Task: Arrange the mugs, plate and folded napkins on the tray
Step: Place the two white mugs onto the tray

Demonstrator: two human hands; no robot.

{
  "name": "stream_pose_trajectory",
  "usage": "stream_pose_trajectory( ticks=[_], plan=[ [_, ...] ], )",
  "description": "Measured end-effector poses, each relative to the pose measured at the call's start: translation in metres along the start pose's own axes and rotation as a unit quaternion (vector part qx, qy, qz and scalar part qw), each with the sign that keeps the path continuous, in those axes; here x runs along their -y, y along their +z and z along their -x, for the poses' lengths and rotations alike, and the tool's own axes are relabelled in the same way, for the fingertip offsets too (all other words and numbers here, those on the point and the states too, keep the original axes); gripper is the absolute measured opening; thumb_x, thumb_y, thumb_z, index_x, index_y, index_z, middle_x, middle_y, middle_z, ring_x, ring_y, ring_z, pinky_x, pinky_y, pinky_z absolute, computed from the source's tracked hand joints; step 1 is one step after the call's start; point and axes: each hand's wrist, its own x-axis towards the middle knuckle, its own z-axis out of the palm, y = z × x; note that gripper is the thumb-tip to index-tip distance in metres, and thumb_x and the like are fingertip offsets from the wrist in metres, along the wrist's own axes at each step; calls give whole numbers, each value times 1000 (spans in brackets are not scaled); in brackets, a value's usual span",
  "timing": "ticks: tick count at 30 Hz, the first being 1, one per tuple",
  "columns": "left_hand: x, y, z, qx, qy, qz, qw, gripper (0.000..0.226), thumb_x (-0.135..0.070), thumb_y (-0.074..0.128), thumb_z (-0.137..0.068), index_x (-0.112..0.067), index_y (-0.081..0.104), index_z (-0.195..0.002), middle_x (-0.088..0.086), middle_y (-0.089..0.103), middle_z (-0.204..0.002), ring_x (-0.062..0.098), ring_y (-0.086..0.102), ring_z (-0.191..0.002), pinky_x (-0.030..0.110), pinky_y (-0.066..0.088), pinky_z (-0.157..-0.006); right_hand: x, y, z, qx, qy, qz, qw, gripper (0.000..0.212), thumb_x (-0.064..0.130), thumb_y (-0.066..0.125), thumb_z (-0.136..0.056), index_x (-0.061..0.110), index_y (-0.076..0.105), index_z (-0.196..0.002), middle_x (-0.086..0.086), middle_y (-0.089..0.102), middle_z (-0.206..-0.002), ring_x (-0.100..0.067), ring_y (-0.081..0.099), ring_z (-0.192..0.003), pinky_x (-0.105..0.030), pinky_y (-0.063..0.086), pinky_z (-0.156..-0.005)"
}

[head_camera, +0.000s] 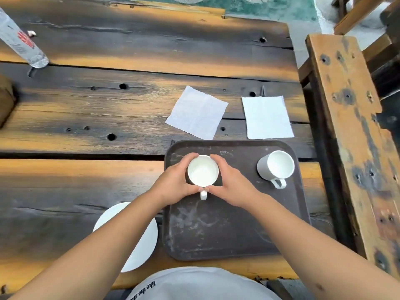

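left hand + right hand fingers curled, grasping white mug | on tray

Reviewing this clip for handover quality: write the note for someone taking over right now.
Left hand and right hand both cup the near-left mug on the tray, handle toward the person.
Second mug stands at the tray's far right corner.
Done: both mugs on the tray.
Left: the plate, on the table left of the tray; two napkins, lying flat beyond the tray, not yet on it.
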Motion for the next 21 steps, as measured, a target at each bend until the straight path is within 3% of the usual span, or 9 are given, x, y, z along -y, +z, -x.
stream_pose_trajectory(
  ticks=[15, 21],
  plan=[
    [-3, 16, -32, 12, -46, 10, 999, 90, -52, 81, -65, -48, 29, -138, -14, 53, -134, 11, 49, -120, 39, 44, -100, -30, -16, -29, 37, 12, -14, 999, 88, 46, 71, -77, 39, 15, -146, 0, 48, -143, -22, 45, -128, -35, 42, -95],
    [5, 16, -34, 15, -51, 20, 998, 89, -48, 83, -64, -53, 28, -134, -17, 50, -134, 10, 47, -123, 31, 42, -98, -32, -12, -33, 27, 7, 9, 1000, 90, 49, 70, -76, 36, 17, -148, 4, 44, -147, -21, 44, -130, -35, 41, -97]
  ],
)
